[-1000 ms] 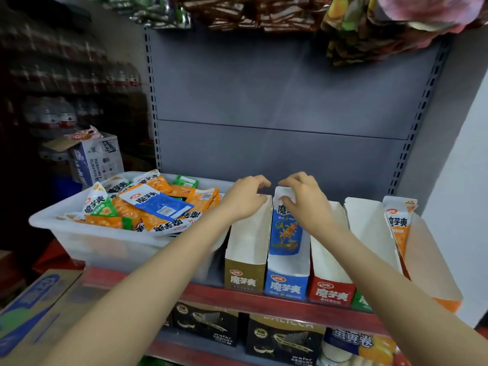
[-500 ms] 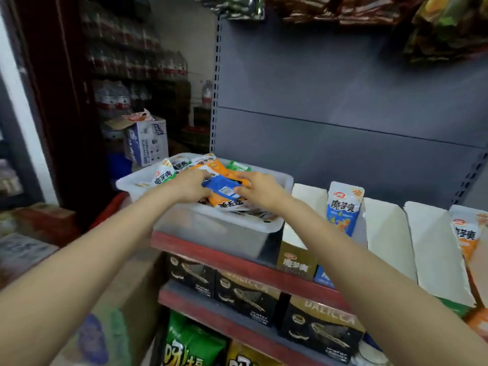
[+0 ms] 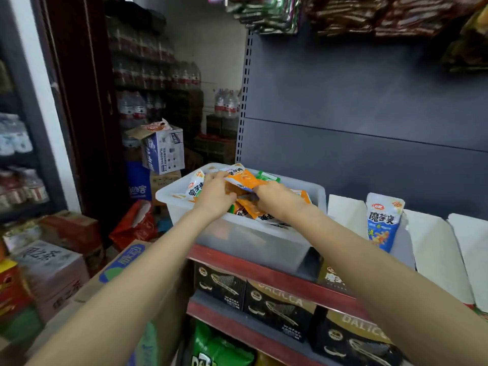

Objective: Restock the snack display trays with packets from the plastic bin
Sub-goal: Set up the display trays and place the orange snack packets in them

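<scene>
A clear plastic bin (image 3: 245,239) full of snack packets stands on the red-edged shelf. Both of my hands are inside it. My left hand (image 3: 214,194) curls over the heap, its fingertips on the upper left edge of an orange packet (image 3: 244,180). My right hand (image 3: 277,198) pinches that packet's lower right corner. The packet is raised a little above the others. To the right stand white cardboard display trays (image 3: 435,249). A blue packet (image 3: 383,223) stands upright in the second tray from the bin.
Black wafer boxes (image 3: 280,310) fill the shelf below. Cardboard cartons (image 3: 50,270) and a red bag (image 3: 134,225) crowd the floor at the left. A blue-and-white box (image 3: 163,149) and stacked water bottles sit behind the bin. Snack bags hang overhead.
My hands left the display trays and went into the bin. The blue packet they touched half a second ago is out of sight; an orange packet is now lifted between them.
</scene>
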{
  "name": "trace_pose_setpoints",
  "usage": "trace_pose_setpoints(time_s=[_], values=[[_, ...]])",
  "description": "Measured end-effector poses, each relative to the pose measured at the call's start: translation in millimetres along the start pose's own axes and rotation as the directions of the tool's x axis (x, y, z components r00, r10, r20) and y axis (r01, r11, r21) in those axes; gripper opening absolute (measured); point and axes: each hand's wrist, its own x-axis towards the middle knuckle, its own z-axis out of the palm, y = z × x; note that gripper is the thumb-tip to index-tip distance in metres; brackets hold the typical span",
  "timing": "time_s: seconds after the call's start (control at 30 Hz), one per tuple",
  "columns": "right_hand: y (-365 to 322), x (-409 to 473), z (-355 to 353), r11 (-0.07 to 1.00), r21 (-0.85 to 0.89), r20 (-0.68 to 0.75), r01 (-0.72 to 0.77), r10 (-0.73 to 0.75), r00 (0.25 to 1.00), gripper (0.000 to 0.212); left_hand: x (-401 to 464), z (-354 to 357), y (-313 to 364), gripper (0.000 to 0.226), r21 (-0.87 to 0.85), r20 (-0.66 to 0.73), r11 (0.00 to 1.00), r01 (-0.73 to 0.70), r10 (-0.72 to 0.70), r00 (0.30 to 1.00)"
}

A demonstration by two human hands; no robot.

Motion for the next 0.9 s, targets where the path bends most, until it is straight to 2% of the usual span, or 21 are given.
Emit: trace_pose_setpoints(time_s=[0.07,0.17,0.3,0.33,0.4,0.43,0.5,0.6,0.77,0.9], values=[[2,-2,1,1.000,-0.010,-0.027,-0.008,0.008,1.000,0.028,-2,1,4,0.063,-0.051,-0.007,0.998,0.026,-0.026,1.000],[8,-11,-6,0.998,0.030,-0.167,-0.052,0.056,0.984,0.027,-3,2,9,0.066,-0.140,0.018,0.990,0.031,-0.029,0.999],[26,-33,-22,0.937,0.348,-0.386,-0.028,0.170,0.907,0.014,-7,4,24,0.089,-0.302,-0.035,0.952,0.048,-0.062,0.997],[31,-41,-26,0.873,0.488,-0.402,-0.002,0.228,0.887,0.012,-9,5,31,0.086,-0.323,-0.034,0.945,0.042,-0.056,0.998],[40,-60,-30,0.654,0.754,-0.352,0.055,0.332,0.875,0.018,-14,9,46,0.070,-0.399,-0.019,0.917,0.005,-0.013,1.000],[44,-68,-31,0.543,0.836,-0.322,0.084,0.359,0.876,0.022,-17,13,54,0.056,-0.438,-0.023,0.898,-0.035,0.027,0.999],[53,-85,-30,0.412,0.903,-0.283,0.120,0.362,0.888,0.025,-23,24,69,0.033,-0.513,-0.024,0.853,-0.093,0.094,0.995],[71,-104,-25,0.395,0.911,-0.267,0.117,0.349,0.898,0.040,-30,42,92,0.030,-0.642,0.040,0.760,-0.102,0.166,0.985],[111,-132,-27,0.377,0.913,-0.311,0.153,0.404,0.860,0.085,-37,71,130,0.033,-0.606,0.157,0.779,-0.163,0.317,0.935],[140,-149,-36,0.432,0.895,-0.314,0.109,0.440,0.841,0.088,-35,95,152,0.040,-0.578,0.172,0.797,-0.176,0.330,0.928]])
